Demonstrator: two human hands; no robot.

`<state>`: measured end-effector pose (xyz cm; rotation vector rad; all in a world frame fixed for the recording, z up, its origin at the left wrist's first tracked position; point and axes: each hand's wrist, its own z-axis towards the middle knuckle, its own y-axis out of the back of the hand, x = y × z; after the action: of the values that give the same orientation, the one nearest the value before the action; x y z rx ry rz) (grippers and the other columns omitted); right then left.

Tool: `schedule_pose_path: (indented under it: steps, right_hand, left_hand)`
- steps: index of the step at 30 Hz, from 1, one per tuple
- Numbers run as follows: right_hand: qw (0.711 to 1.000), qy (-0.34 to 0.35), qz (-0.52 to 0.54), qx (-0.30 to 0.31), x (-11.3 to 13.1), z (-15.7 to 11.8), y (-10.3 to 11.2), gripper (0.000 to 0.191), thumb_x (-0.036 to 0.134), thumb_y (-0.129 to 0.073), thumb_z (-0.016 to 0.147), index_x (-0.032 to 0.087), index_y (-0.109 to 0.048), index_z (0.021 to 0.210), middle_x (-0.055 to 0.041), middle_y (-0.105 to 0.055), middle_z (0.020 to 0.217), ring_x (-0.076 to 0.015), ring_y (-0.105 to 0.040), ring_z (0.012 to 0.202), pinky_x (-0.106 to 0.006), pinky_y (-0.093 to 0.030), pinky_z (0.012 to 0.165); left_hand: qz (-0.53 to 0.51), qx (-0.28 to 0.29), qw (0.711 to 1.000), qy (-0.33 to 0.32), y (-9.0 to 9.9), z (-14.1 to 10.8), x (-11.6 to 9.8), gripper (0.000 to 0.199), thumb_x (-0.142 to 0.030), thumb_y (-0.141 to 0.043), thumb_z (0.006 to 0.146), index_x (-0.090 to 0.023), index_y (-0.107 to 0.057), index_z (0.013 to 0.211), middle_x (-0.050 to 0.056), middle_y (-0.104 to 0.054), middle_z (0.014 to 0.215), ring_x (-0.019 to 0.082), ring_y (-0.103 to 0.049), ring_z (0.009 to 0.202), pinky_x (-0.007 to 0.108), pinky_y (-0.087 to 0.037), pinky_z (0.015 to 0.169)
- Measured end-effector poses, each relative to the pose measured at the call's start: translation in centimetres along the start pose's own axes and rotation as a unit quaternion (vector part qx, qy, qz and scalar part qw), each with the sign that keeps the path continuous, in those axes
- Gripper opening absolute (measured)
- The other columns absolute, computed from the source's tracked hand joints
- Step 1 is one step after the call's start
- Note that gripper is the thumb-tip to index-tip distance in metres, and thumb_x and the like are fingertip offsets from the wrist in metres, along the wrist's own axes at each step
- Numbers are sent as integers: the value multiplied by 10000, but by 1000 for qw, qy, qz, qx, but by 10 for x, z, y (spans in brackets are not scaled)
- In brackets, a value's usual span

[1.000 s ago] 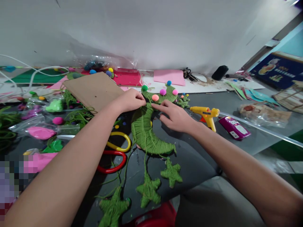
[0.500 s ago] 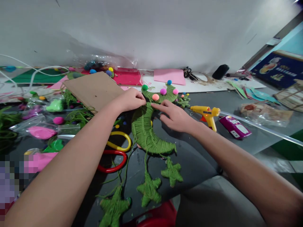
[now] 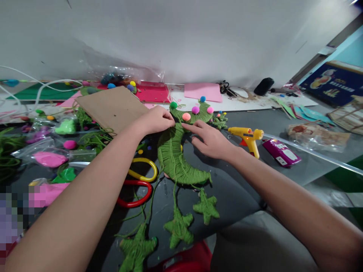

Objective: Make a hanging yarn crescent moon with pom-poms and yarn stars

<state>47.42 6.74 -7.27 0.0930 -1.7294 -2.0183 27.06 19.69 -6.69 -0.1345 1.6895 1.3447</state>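
A green yarn-wrapped crescent (image 3: 180,162) lies on the dark table, with yarn strands running from it to green yarn stars (image 3: 178,226). My left hand (image 3: 159,120) is at the crescent's upper end, its fingers pressed together; what they pinch is too small to make out. From the right, my right hand (image 3: 211,141) reaches in with its index finger stretched out to the crescent's top and the other fingers partly curled. Just beyond the fingertips lies another green yarn piece (image 3: 198,115) bearing pompoms in orange, purple, pink, green and blue.
Scissors with red and yellow handles (image 3: 136,193) lie left of the crescent. A brown cardboard sheet (image 3: 116,107) is behind my left arm. To the right are a yellow glue gun (image 3: 248,136) and a purple packet (image 3: 281,152). Bags of pompoms and clay (image 3: 51,158) lie left.
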Motion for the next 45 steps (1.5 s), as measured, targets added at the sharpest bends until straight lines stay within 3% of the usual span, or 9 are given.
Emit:
schedule_pose_path:
  steps: [3, 16, 20, 25, 40, 45]
  right_hand:
    - [1000, -3, -2, -13, 1, 0, 0, 577, 264, -387, 944, 182, -453, 1512, -120, -575, 1141, -253, -589, 969, -397, -484, 860]
    - [999, 8, -29, 11, 2, 0, -1, 533, 269, -380, 951, 183, -530, 1456, -122, -569, 1160, -252, -604, 992, -393, -485, 874]
    - [1000, 0, -27, -13, 4, 2, 0, 548, 259, -383, 946, 150, -497, 1471, -133, -576, 1176, -254, -601, 1000, -388, -489, 859]
    - [999, 20, -39, 0, 5, 5, 0, 561, 259, -390, 954, 203, -458, 1508, -121, -563, 1180, -252, -588, 1016, -361, -489, 810]
    - [998, 3, -63, -6, 4, 3, -1, 492, 229, -393, 941, 188, -586, 1391, -125, -568, 1177, -254, -597, 1001, -371, -493, 807]
    - [998, -1, -49, -30, 5, 3, 0, 555, 228, -397, 949, 170, -468, 1496, -133, -572, 1215, -257, -591, 1019, -374, -502, 824]
  left_hand:
    - [36, 13, 999, 2, 0, 0, 0, 244, -354, -631, 673, -186, -786, 761, 48, -705, 710, 201, -593, 690, 301, -412, 607]
    - [57, 16, 998, 6, 0, 1, 0, 281, -357, -630, 681, -169, -790, 816, 49, -723, 743, 193, -608, 704, 283, -417, 599]
    - [58, 17, 998, 9, 1, 0, -2, 276, -344, -623, 683, -168, -792, 812, 46, -728, 742, 198, -625, 724, 280, -427, 607]
    - [61, 19, 998, 2, 0, 1, -1, 288, -340, -607, 694, -159, -794, 817, 56, -720, 721, 197, -616, 707, 283, -417, 598]
    - [57, 16, 998, 21, 0, -2, -5, 253, -329, -625, 697, -171, -789, 809, 47, -730, 748, 192, -613, 712, 275, -413, 588]
    - [50, 15, 998, 24, 0, 1, -2, 239, -327, -638, 688, -179, -788, 802, 48, -749, 767, 201, -644, 749, 273, -431, 616]
